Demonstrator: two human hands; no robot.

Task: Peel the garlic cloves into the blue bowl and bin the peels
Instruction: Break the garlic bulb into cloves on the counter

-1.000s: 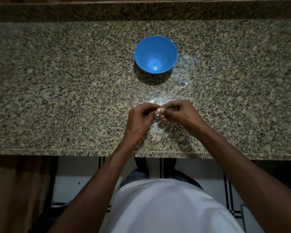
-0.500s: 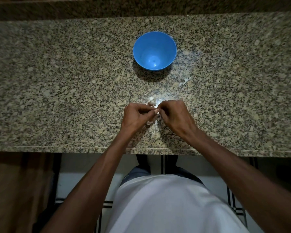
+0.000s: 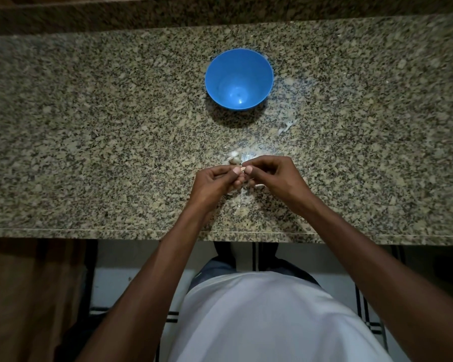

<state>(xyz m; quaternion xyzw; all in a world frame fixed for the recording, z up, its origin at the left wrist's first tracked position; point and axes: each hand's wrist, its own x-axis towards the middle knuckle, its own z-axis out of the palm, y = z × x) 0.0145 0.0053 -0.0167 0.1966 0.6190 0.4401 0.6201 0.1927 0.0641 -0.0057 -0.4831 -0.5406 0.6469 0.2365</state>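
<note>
The blue bowl point(image 3: 239, 79) stands on the granite counter point(image 3: 89, 142), with no cloves visible inside. Nearer the front edge my left hand point(image 3: 215, 182) and my right hand point(image 3: 275, 176) meet, thumbs and fingertips pinching one small garlic clove point(image 3: 243, 169), mostly hidden between them. Just beyond my hands lie a few pale garlic cloves point(image 3: 233, 157) on the counter. A loose white peel point(image 3: 285, 128) lies to the right, below the bowl, and small pale scraps point(image 3: 259, 186) sit under my right hand.
The counter's front edge point(image 3: 115, 231) runs across the view below my hands. A raised granite backsplash point(image 3: 220, 14) borders the far side. Tiled floor shows under the counter. No bin is in view.
Both hands stayed together working the clove, with fingers shifting slightly. The view moved, so the bowl and the counter sit a little lower in the frame.
</note>
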